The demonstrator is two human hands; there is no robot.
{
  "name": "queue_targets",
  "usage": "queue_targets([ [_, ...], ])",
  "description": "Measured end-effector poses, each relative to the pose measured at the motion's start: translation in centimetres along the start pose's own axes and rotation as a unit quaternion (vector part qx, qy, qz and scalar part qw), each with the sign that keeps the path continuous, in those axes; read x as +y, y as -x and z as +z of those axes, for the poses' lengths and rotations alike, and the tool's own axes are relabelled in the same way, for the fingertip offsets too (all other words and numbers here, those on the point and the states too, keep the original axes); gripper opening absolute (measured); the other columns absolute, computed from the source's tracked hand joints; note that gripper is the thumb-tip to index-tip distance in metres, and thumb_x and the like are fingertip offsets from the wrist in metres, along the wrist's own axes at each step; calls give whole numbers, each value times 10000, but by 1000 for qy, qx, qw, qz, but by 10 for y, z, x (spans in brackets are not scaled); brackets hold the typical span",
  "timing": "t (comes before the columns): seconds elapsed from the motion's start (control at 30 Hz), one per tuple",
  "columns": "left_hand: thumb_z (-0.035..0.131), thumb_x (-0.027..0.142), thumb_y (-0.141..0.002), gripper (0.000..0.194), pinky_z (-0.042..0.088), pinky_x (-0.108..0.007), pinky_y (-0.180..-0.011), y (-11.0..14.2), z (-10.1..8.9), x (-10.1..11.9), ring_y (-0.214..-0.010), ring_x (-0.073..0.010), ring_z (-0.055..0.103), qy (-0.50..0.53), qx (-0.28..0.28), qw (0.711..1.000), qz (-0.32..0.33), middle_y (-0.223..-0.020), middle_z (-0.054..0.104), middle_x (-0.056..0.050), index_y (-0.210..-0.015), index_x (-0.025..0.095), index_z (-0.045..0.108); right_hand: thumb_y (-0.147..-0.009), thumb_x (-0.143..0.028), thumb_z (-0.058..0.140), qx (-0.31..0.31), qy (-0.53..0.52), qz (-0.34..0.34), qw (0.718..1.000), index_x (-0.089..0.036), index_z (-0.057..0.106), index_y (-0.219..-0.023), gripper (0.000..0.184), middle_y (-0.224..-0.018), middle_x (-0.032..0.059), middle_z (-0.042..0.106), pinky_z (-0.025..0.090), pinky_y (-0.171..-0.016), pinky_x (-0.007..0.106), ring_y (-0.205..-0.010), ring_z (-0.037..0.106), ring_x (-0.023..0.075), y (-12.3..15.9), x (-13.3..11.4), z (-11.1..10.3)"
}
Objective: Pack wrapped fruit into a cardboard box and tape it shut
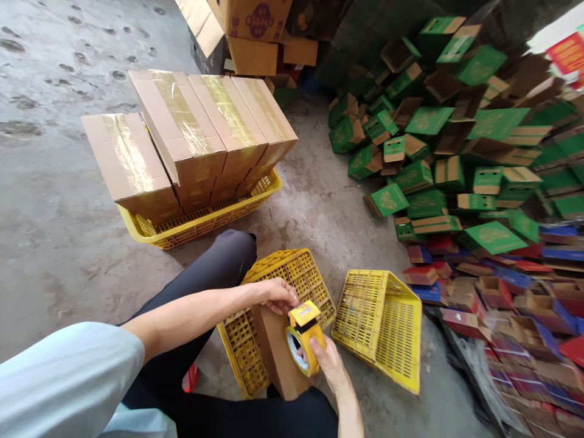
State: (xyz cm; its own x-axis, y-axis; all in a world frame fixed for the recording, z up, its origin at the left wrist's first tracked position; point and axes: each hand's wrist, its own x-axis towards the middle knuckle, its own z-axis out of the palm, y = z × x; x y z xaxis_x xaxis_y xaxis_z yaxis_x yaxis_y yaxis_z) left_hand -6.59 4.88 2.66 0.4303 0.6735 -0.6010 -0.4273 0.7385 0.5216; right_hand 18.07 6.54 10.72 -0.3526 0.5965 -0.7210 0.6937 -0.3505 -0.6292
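Observation:
My right hand (331, 364) grips a yellow tape dispenser (306, 337), its thumb on the near side and a roll of tape inside. At the dispenser's top front edge, the fingers of my left hand (278, 295) are pinched together; whether they hold the tape's end is too small to tell. Below both hands, a brown cardboard box (279, 359) stands on an upturned yellow plastic crate (249, 350) between my legs. The dispenser covers part of the box's side.
Taped cardboard boxes (182, 121) fill a yellow basket (214, 222) ahead to the left. Another yellow crate (378, 325) lies tipped at the right. Heaps of green boxes (429, 176) and red and blue boxes (502, 304) spread along the right. Opened cartons (253, 55) stand at the back.

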Motion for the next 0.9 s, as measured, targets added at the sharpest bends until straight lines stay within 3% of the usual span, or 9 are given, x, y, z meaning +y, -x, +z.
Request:
queue_targets([
  [0.13,809,191,-694,122,534,-188,-594,-1,-1,-1,-615,-105,673,-19,11,999,42,-678,703,20,-767,154,718,-679,-831,713,0,11,1,1000,-180,646,-990,725,-802,100,761,537,-597,340,-664,704,256,1,-4,1],
  [0.47,759,145,-663,47,517,-194,-600,-4,-7,-2,-596,-101,628,-57,26,991,118,-654,689,16,-703,126,741,-721,-826,668,-25,19,8,999,-202,611,-957,670,-572,26,669,480,-469,309,-462,621,206,-12,9,-3],
  [0.67,752,148,-678,44,495,-196,-580,-2,-11,4,-588,-100,617,-57,20,989,136,-637,682,3,-663,113,729,-703,-842,666,-27,17,30,999,-207,590,-870,662,-554,18,653,505,-484,327,-460,610,204,-16,6,-4],
  [0.9,727,116,-683,42,489,-201,-557,-2,-15,10,-562,-100,607,-65,26,988,141,-600,666,2,-646,108,711,-807,-790,618,-49,52,5,997,-198,605,-838,593,-540,36,674,486,-496,308,-461,619,200,-12,-9,-1],
])
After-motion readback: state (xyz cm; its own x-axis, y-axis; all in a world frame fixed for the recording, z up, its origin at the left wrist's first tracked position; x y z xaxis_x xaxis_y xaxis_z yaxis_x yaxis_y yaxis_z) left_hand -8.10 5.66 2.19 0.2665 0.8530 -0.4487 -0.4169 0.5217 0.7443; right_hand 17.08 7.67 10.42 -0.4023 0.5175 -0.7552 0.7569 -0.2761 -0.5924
